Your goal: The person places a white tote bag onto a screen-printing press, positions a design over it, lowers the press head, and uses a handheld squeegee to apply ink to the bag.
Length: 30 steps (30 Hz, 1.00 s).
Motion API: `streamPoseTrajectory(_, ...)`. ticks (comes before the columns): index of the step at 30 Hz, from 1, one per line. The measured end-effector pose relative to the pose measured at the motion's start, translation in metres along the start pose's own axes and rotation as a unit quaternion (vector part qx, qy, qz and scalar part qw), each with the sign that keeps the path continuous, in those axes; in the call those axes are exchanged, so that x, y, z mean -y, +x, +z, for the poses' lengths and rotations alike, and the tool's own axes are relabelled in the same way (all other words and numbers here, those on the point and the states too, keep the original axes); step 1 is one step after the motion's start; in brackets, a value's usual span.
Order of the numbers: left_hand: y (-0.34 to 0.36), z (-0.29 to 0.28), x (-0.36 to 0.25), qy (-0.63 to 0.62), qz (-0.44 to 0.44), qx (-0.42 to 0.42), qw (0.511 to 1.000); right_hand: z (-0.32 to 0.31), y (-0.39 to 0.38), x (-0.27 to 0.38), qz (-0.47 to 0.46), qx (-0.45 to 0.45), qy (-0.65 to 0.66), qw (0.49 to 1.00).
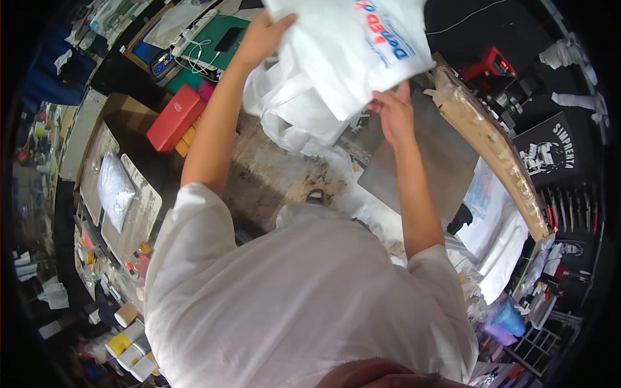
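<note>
A white non-woven bag [333, 48] with red and blue printing is held up at the top of the head view. My left hand [265, 35] grips it at its left edge. My right hand [394, 110] is closed on its lower right edge, thumb and fingers near the corner. Behind and below it, crumpled white bags with handles [284, 116] lie beside a flat grey platen [414, 181], which sits under my right forearm.
A red case [174, 116] and a green mat [210, 42] are at the left. A padded white pillow [116, 191] lies on a worn board. A long cardboard strip [491, 149] edges the right, near a red device [497, 61]. Cluttered shelves line both sides.
</note>
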<state>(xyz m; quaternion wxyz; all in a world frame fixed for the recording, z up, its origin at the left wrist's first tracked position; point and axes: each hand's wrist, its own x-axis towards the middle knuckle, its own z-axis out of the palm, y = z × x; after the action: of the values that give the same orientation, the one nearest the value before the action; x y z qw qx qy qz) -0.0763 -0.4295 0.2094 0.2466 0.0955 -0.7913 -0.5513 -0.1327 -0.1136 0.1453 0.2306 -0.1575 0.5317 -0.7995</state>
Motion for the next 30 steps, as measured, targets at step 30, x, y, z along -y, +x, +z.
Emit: streamPoseTrajectory(30, 0.009, -0.027, 0.21, 0.093, -0.326, 0.228, 0.913, -0.046, 0.136, -0.179, 0.301, -0.282, -0.181, 0.893)
